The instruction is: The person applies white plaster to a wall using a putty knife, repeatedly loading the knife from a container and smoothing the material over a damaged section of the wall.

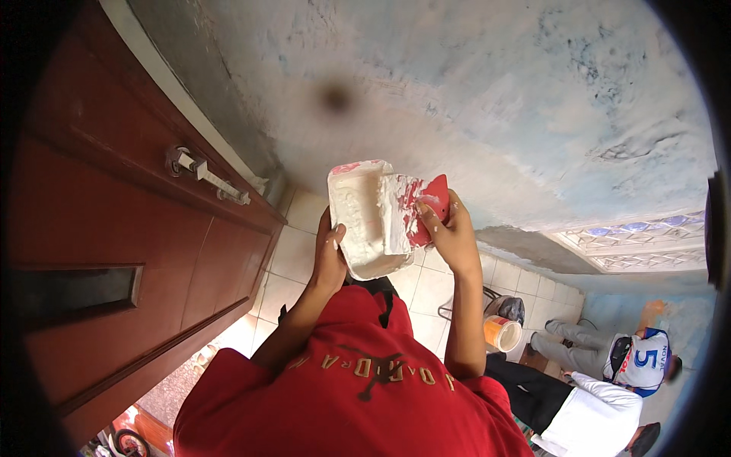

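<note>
My left hand (329, 255) grips the left side of a white plastic tub (352, 209), its thumb over the rim. White paste coats the inside of the tub. In my right hand (454, 234) is a red putty scraper (435, 196), thumb pressed on its face. White paste is smeared over the scraper's wide blade, which lies across the tub's right side. My right fingers behind the scraper are mostly hidden.
A patchy blue-white wall (487, 99) rises ahead. To the left stands a brown door (99, 221) with a metal handle (205, 175). At right, an orange-and-white bucket (502, 333) sits on the tiled floor (434, 293), near two people, one in a white shirt (590, 419).
</note>
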Motion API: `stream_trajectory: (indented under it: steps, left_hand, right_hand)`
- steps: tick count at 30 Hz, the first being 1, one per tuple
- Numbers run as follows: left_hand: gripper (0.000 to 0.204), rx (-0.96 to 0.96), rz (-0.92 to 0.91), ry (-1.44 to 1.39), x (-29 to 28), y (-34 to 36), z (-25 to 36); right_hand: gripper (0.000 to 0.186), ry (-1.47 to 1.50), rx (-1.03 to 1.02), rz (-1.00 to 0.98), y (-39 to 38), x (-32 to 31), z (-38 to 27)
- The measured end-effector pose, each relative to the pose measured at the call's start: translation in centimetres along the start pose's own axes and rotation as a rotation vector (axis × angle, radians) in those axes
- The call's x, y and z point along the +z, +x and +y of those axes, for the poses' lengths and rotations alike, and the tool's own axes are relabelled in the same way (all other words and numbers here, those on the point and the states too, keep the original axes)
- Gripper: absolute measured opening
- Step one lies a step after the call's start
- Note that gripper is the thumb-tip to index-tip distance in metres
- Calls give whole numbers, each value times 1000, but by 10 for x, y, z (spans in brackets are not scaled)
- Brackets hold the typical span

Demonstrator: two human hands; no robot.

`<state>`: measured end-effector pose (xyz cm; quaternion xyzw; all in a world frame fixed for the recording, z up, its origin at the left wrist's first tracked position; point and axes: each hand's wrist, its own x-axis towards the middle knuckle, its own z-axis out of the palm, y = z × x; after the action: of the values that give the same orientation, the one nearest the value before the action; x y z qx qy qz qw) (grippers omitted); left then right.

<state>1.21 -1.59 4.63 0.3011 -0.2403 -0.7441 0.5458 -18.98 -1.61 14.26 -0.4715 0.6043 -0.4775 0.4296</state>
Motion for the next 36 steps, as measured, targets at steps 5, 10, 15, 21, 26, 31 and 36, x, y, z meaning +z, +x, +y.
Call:
stream_trajectory:
  steps: [5,10,15,21,26,31,36]
  left_hand:
    - [68,-21,-68,-24,-8,3,7]
    - [71,12,-55,21,4,-1,6]
    - [71,-80,-51,-157,0,1,-13]
    - [79,-40,52,-133,27,-6,-15]
    - [81,31,70,-88,34,-19,-25]
    - [80,49,74,-109,35,-29,-50]
    - [77,79,103,-200,25,-30,-65]
  right_hand:
    - [27,231,117,7,2,-15,22]
    - [29,318,153,109,-1,-34,45]
    - [29,546,148,294,6,-75,64]
    - [34,590,-41,422,22,-126,-12]
    - [30,-152,-876,465,63,-167,-179]
    - [43,-1268,-1476,808,102,-164,-301]
    - [52,-1562,-1375,849,143,-141,-219]
